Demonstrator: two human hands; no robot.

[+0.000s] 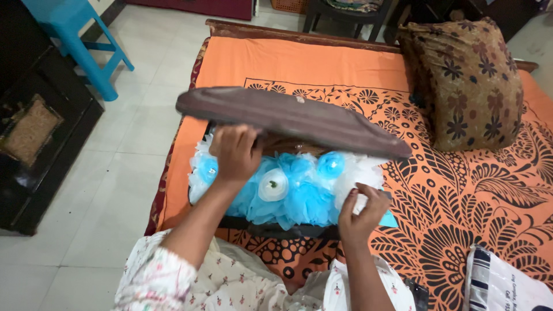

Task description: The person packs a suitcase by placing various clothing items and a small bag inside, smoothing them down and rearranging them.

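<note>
One view only, head-worn, looking steeply down and forward from above the person's own arms. Close range: both forearms enter from the bottom edge, and an open suitcase (294,118) fills the centre. The bed (311,57) runs from the centre to the right edge. Tiled floor (132,144) occupies the left, a blue stool (75,34) the upper left corner.

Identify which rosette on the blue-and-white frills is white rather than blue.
The middle rosette, white, between the two hands; the rosettes either side are blue.

Soft even daylight, faint shadows; slight motion blur; edges perhaps mildly distorted.
</note>
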